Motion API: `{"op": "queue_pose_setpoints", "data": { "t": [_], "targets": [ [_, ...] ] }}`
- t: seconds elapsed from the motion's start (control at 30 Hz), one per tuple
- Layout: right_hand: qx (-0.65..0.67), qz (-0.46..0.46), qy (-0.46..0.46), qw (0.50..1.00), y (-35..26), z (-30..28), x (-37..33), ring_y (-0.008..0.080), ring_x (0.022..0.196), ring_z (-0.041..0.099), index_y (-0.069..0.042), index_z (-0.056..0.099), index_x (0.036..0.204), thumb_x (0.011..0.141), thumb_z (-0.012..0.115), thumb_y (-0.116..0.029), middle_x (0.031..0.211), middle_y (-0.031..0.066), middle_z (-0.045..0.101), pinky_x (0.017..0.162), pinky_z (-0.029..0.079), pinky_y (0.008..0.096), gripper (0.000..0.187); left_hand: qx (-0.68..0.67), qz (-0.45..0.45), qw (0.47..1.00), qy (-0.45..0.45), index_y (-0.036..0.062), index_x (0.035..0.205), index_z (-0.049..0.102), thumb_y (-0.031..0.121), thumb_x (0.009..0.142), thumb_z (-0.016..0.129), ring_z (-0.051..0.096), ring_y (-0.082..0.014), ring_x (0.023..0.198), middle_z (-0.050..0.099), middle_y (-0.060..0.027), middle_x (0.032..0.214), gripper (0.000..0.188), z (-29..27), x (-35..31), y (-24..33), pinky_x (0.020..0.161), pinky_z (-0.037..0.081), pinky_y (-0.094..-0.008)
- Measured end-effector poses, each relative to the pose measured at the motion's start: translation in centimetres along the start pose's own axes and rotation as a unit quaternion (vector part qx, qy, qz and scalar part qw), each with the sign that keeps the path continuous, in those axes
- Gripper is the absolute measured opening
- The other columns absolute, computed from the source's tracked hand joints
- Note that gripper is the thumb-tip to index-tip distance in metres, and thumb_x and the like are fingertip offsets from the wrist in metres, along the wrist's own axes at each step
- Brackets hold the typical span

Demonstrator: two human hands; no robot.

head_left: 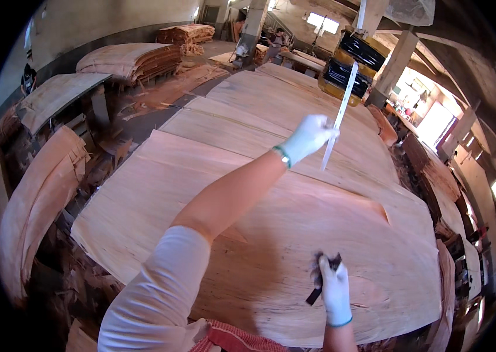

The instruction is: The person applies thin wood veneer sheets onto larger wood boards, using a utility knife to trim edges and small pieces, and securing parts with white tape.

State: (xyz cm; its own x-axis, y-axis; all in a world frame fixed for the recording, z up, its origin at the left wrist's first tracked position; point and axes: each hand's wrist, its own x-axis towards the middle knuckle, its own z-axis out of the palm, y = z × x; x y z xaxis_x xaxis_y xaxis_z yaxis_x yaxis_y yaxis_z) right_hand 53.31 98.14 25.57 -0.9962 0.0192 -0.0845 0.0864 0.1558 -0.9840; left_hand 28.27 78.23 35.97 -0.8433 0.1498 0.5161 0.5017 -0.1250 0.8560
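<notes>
My left hand, in a white glove with a green cuff, reaches out over the wood veneer sheets. Its fingers are closed on a long narrow white strip dotted with small holes, which slants up and away from the hand. Lower down, my right hand, gloved the same way, grips a dark tool with a flat black end; a dark, shaggy bundle covers part of it, so its kind is unclear. Beneath both hands lies a pale veneer sheet. A torn, lifted edge shows on its right side.
A yellow and black object stands beyond the far end of the sheets. Veneer stacks lie at the back left, and a curved bundle at the left. More sheets line the right. Two people are in the background.
</notes>
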Motion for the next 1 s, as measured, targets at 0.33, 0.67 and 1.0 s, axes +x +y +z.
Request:
{"op": "queue_pose_setpoints", "data": {
  "t": [0.33, 0.67, 1.0],
  "targets": [
    [-0.025, -0.281, -0.084, 0.956, -17.0, 4.9, 14.6, 0.0122, 0.09, 0.064, -0.002, 0.06, 0.114, 0.096, 0.055, -0.035, 0.105, 0.0093, 0.068, 0.057, 0.044, 0.022, 0.038, -0.218, -0.274, 0.926, -0.145, 0.0019, 0.112, 0.061, 0.025, 0.093, 0.063, 0.061, -0.0168, 0.099, 0.066, -0.0084, 0.102, 0.03, 1.9, -21.3, -5.8, 0.089, 0.048, -0.029],
    [0.057, -0.217, 0.027, 0.974, -10.3, 6.0, 7.6, 0.0047, 0.057, 0.052, -0.004, 0.063, 0.094, 0.095, 0.058, -0.021, 0.07, 0.0003, 0.062, 0.048, 0.037, 0.0193, 0.017, -0.033, -0.275, 0.96, -0.05, -0.0012, 0.135, 0.047, 0.045, 0.1, 0.041, 0.048, -0.0257, 0.126, 0.052, -0.017, 0.135, 0.058, -5.3, -19.6, -7.3, 0.106, 0.037, -0.0352],
    [-0.168, -0.522, 0.229, 0.804, -6.9, 2.0, 6.5, 0.022, 0.067, 0.062, -0.003, 0.063, 0.1, 0.086, 0.06, -0.003, 0.081, 0.012, 0.065, 0.064, 0.05, 0.0317, 0.014, -0.326, -0.141, 0.931, -0.083, -0.0009, 0.121, 0.051, 0.027, 0.101, 0.046, 0.061, -0.0219, 0.104, 0.06, -0.0157, 0.119, 0.035, 7.9, -10.9, 5.3, 0.088, 0.051, -0.0315]
  ]
}}
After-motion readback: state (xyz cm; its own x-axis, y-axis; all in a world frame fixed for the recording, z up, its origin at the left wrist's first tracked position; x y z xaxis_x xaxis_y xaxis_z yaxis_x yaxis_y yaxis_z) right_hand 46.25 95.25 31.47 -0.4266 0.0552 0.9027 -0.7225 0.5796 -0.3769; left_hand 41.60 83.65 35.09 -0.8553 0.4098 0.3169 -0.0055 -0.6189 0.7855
